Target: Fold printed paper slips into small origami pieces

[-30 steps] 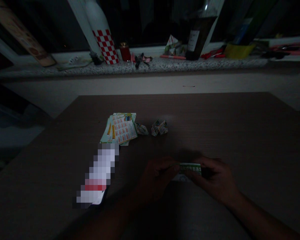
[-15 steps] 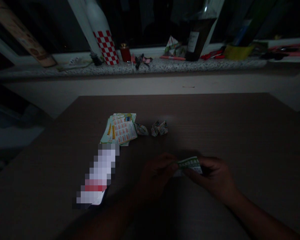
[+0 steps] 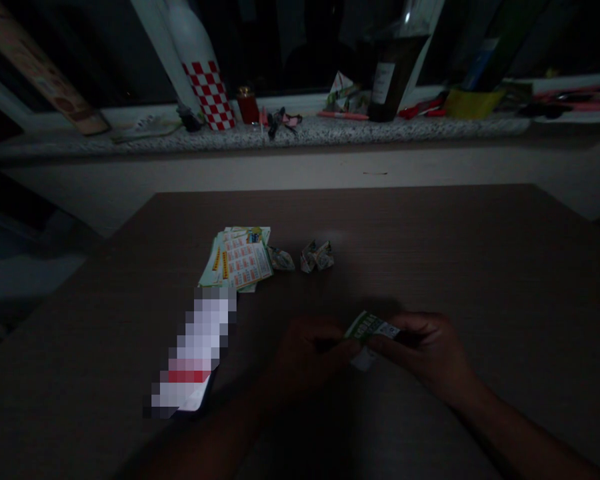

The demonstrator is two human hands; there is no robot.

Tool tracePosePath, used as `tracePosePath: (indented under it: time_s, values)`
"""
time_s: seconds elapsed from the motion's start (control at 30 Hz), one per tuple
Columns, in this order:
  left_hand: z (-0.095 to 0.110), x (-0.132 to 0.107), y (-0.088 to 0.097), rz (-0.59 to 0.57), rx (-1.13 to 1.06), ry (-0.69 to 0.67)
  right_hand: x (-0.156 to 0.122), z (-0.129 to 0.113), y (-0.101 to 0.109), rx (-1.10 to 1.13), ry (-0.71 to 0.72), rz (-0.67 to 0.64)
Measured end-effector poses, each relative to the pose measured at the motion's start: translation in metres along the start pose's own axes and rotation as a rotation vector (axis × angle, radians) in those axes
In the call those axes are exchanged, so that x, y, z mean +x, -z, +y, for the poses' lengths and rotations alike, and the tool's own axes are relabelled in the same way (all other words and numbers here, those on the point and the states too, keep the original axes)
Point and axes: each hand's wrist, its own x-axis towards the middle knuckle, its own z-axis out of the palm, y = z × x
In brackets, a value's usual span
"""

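Observation:
Between my two hands is a small folded paper slip (image 3: pixel 373 328), printed green and white. My left hand (image 3: pixel 310 347) pinches its left edge between thumb and fingers. The right side of the slip is gripped by my right hand (image 3: pixel 427 343), its thumb lying on the front face. Beyond the hands, folded paper pieces (image 3: pixel 317 257) stand on the table, with another folded piece (image 3: pixel 281 259) just to their left. That one touches a fanned stack of printed paper slips (image 3: pixel 245 261).
A phone (image 3: pixel 195 353) with a bright, pixelated screen lies on the brown table (image 3: pixel 430 247), left of my hands. Along the granite windowsill (image 3: pixel 330 132) stand a red-and-white checked bottle (image 3: pixel 213 93), a dark bottle (image 3: pixel 390 80), a yellow container (image 3: pixel 473 105) and small items.
The paper slip has been turned between my fingers, so its green printed edge now slants and a lower white corner shows. Both hands keep their grip; the view has shifted slightly.

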Motion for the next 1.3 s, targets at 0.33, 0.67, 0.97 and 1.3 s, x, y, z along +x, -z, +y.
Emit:
tracePosePath:
  time_s: [0.33,0.67,0.97,1.3]
  values:
    - [0.0065,0.0013,0.0038,0.009,0.027,-0.030,-0.0004,-0.0022,0.0013,0.106,-0.024,0.053]
    - [0.0045,0.0004,0.0020,0.022,-0.171,0.136,-0.0041,-0.0012,0.0045,0.030,0.015,0.033]
    - [0.0039,0.0025,-0.0013,0.046,-0.337,0.211,-0.0050,-0.0002,0.0005,-0.081,0.078,-0.082]
    - [0.0006,0.0040,-0.0020,0.060,-0.429,0.312,-0.0026,0.0048,-0.0009,0.014,-0.011,-0.153]
